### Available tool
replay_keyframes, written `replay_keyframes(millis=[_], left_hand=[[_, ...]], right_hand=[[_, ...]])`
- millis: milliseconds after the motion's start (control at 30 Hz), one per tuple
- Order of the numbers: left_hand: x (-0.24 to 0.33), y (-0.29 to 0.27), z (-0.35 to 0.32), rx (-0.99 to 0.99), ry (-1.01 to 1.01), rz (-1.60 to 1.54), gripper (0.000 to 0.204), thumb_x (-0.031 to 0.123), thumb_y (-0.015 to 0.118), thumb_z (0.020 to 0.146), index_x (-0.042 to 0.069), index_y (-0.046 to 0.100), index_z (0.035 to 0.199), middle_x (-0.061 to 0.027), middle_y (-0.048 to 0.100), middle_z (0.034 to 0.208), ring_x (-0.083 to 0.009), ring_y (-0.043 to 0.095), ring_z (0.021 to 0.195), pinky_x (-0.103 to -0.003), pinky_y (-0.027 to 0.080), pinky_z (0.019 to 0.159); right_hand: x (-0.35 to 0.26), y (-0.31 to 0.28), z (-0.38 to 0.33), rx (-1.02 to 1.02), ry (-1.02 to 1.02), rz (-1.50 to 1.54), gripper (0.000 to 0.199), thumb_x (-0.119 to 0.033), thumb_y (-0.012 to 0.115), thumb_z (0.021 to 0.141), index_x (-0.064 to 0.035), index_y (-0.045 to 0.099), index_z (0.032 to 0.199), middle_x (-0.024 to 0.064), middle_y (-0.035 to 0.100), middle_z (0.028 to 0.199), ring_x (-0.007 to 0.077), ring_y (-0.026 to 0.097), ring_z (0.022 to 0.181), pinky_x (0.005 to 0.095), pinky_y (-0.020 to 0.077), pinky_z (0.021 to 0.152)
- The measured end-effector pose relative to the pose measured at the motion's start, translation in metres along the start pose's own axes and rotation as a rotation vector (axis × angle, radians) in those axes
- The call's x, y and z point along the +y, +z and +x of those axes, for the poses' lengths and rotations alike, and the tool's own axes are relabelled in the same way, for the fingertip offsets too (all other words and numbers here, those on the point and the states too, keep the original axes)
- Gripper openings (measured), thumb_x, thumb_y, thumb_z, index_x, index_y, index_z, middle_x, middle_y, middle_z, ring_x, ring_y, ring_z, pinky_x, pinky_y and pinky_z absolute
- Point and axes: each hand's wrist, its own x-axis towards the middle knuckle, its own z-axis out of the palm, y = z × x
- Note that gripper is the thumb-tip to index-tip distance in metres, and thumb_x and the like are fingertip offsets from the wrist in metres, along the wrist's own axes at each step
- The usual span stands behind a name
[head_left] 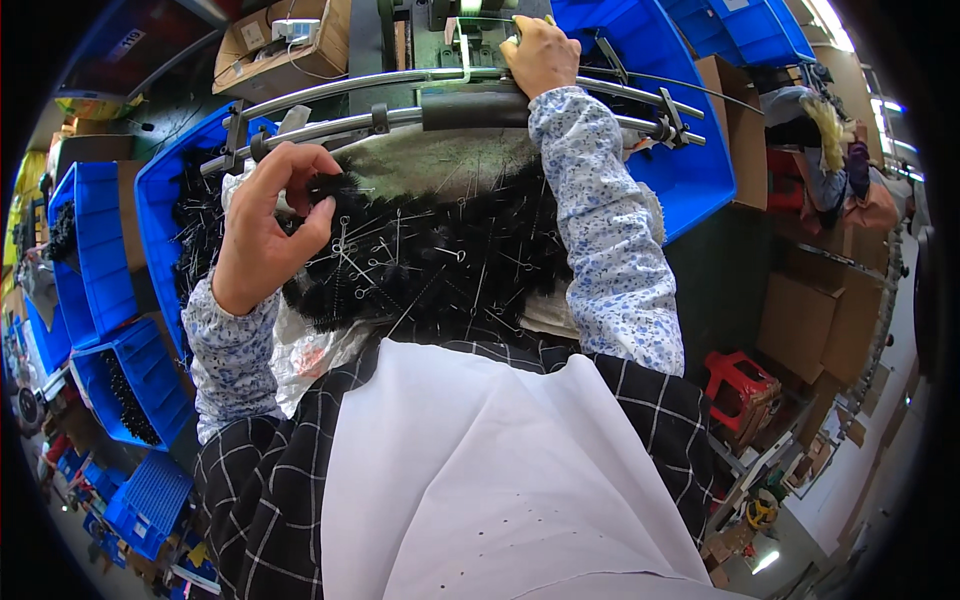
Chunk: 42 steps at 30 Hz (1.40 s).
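Observation:
My left hand (272, 225) pinches a small black wire brush (335, 188) between thumb and fingers, above the left part of a heap. That heap of black wire brushes (430, 260), with thin metal stems and looped ends, lies in front of my body. My right hand (543, 58) reaches forward to the machine (440, 45), its fingers curled in at the working area near a thin upright metal piece. Whatever those fingers hold is too small or hidden to make out. Patterned sleeves cover both forearms.
Curved metal rails (400, 118) with a dark padded section cross in front of the machine. A blue bin (160, 215) with more brushes stands left, another blue bin (690, 150) right. Beyond are a cardboard box (255, 60), a red stool (735, 395) and another person (825, 150).

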Motion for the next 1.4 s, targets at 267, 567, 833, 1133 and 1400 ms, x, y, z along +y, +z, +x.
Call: replay_keyframes(millis=[267, 567, 833, 1133, 1400], left_hand=[[0.003, 0.004, 0.004, -0.024, 0.013, 0.030, 0.028, -0.001, 0.059, 0.068, 0.002, 0.055, 0.095, -0.0028, 0.053, 0.082, -0.0109, 0.047, 0.067, -0.023, 0.042, 0.064], [-0.008, -0.001, -0.003, 0.010, 0.092, -0.091, 0.025, -0.004, 0.054, 0.072, 0.001, 0.054, 0.096, -0.0057, 0.054, 0.095, -0.0125, 0.051, 0.079, -0.025, 0.043, 0.075], [-0.001, 0.013, 0.011, -0.103, 0.123, -0.173, 0.020, -0.004, 0.053, 0.073, 0.000, 0.053, 0.092, -0.0059, 0.052, 0.091, -0.0130, 0.051, 0.078, -0.024, 0.043, 0.073], [0.000, 0.042, 0.022, -0.059, 0.126, -0.232, 0.017, -0.004, 0.055, 0.071, 0.001, 0.053, 0.087, -0.0043, 0.050, 0.084, -0.0129, 0.053, 0.074, -0.025, 0.044, 0.068], [-0.003, 0.067, 0.022, 0.167, -0.034, -0.422, 0.024, -0.005, 0.058, 0.072, 0.002, 0.052, 0.094, -0.0028, 0.052, 0.087, -0.0107, 0.056, 0.077, -0.023, 0.044, 0.072]], right_hand=[[-0.039, -0.002, 0.004, -0.066, -0.029, -0.045, 0.025, -0.029, 0.060, 0.074, -0.0100, 0.064, 0.091, 0.0068, 0.065, 0.089, 0.0258, 0.061, 0.087, 0.0430, 0.0404, 0.073], [0.027, -0.009, 0.001, 0.024, -0.048, -0.130, 0.036, -0.032, 0.062, 0.074, -0.0155, 0.065, 0.105, 0.0074, 0.065, 0.097, 0.0253, 0.060, 0.094, 0.0428, 0.0405, 0.080], [0.077, 0.005, 0.030, -0.188, -0.087, -0.024, 0.022, -0.025, 0.050, 0.085, -0.0153, 0.067, 0.096, 0.0117, 0.064, 0.096, 0.0297, 0.062, 0.087, 0.0416, 0.0484, 0.077], [0.047, -0.094, 0.001, 0.191, -0.123, 0.025, 0.020, -0.018, 0.057, 0.082, -0.0127, 0.064, 0.100, 0.0100, 0.063, 0.093, 0.0275, 0.061, 0.085, 0.0377, 0.0475, 0.072], [-0.078, -0.133, -0.079, -0.460, -0.382, 0.767, 0.032, -0.016, 0.059, 0.081, -0.0077, 0.058, 0.112, 0.0136, 0.062, 0.101, 0.0305, 0.060, 0.091, 0.0395, 0.0485, 0.078]])
